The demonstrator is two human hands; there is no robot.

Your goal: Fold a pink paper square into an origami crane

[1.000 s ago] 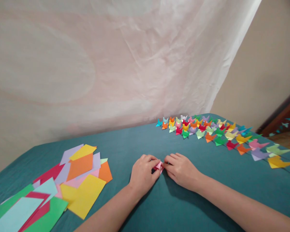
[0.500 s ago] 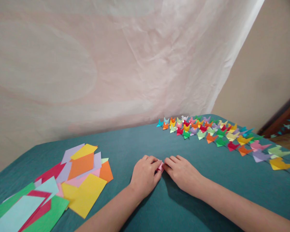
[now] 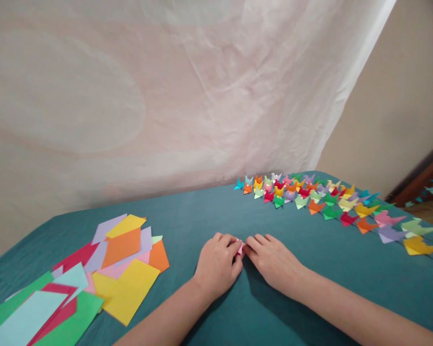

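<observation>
Head view | left hand (image 3: 218, 262) is pinching pink paper (image 3: 239, 249) in nearly closed fingers, mid-bench (image 3: 187, 221) | right hand (image 3: 270, 257) is bunching fingers at its edge, hold unclear | firm, light pressing is probably favouring crisp creases

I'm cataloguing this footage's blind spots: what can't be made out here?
All in the head view:
- Pink paper: full shape, hidden by the left hand and right hand.
- Pale blue sheet: lower end, cut off by the picture's edge.
- Paper birds: exact count, since they overlap.
- Shapes at far right: too small.
</observation>
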